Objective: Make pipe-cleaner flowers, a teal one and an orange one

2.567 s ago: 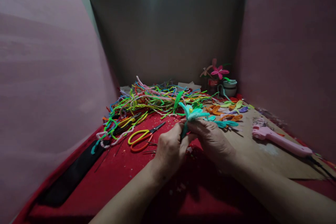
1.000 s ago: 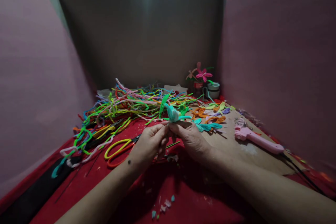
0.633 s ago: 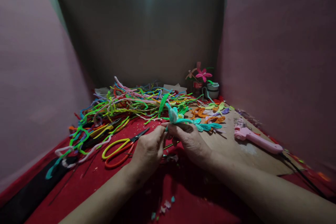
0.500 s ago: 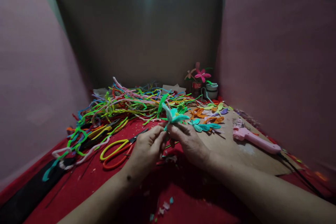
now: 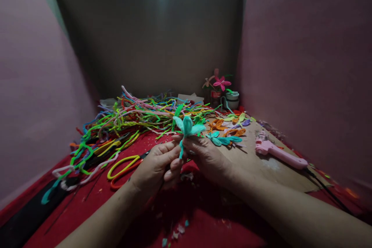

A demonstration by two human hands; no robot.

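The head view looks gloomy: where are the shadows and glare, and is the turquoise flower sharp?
In the head view, light is dim throughout; the red cloth below the hands sinks into deep shadow; a faint bluish streak of glare marks the upper grey back panel; the turquoise flower looks fairly sharp, its petals distinct.

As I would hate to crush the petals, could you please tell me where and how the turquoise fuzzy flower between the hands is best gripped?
Probably by the slim turquoise stem, from below: the petals flare upward and outward, while the stem points down between the left hand and right hand.
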